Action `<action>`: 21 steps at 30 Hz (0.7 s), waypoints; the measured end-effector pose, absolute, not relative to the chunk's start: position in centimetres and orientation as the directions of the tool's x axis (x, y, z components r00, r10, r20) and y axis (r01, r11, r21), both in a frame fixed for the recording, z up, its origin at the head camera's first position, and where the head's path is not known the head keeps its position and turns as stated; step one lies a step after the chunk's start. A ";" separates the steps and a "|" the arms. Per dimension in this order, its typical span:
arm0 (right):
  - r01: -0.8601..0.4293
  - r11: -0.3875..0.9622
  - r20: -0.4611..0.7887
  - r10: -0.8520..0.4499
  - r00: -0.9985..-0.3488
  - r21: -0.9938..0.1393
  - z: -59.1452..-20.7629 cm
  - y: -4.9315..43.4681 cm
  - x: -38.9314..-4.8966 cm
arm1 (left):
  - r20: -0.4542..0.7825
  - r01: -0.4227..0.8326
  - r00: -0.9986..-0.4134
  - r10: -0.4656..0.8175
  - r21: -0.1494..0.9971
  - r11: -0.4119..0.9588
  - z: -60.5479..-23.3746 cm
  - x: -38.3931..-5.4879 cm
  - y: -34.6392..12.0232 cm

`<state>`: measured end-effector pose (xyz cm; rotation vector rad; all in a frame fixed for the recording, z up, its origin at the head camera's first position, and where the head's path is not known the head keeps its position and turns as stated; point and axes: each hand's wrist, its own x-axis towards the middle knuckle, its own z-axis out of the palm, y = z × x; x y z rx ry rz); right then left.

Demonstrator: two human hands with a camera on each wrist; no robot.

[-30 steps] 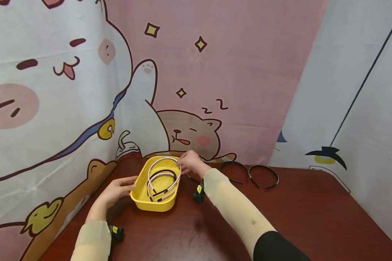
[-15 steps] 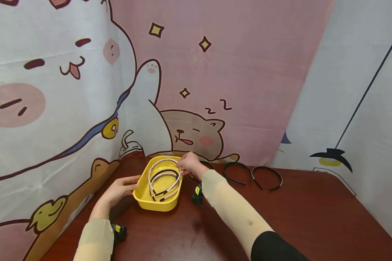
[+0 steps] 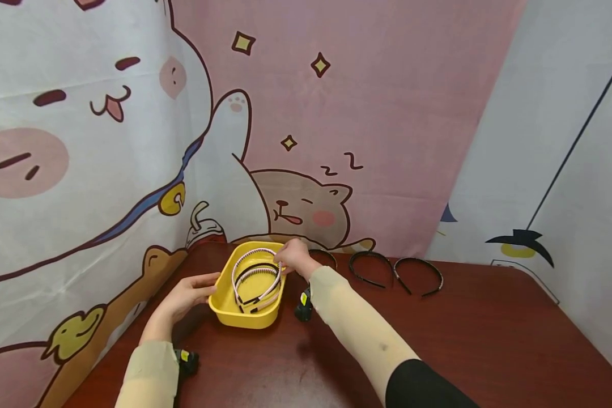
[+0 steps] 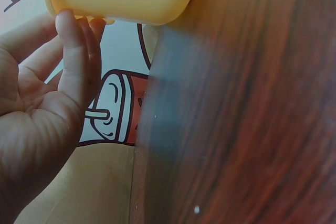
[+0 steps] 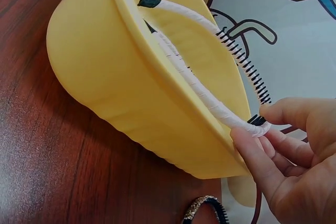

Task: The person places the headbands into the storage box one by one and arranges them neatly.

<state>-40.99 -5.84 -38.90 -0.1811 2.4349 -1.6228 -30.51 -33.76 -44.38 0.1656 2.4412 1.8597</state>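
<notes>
From where I watch, the change over the last second is slight: the right hand [image 3: 294,255] has come a little to the left, and the pale pink, fabric-wrapped headband with black comb teeth [image 5: 210,102] that it pinches between thumb and fingers seems to sit slightly lower within the yellow, rectangular plastic box with rounded corners [image 3: 242,321]. As that arm shifts, more of a thin black headband [image 3: 331,256] shows beyond it, near the far edge of the brown, wood-grained table [image 3: 464,340]. I judge that the pink band is being settled among its neighbours, though it is not yet let go; I cannot tell whether its dark tips touch the box floor. The box itself has not moved that I can see: it stands near the table's far left corner. The left hand [image 3: 186,297] touches its outer left wall with fairly straight fingers, gripping nothing, which I take as steadying. Inside, beneath the pinched band, lie a slim black arched headband [image 3: 255,265] and a second pale pink toothed headband [image 3: 239,277]. Farther right along the far edge, a black toothed hoop headband [image 3: 368,253] and a dark narrow-armed headband [image 3: 418,259] lie where they were, so as I read it the work is only partly done.
</notes>
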 end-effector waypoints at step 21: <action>0.064 0.412 -0.146 -0.170 -0.975 -0.909 -38.8 -6.8 -41.1 | 0.004 0.035 -0.993 0.121 0.965 0.260 -44.3 -30.5 -33.7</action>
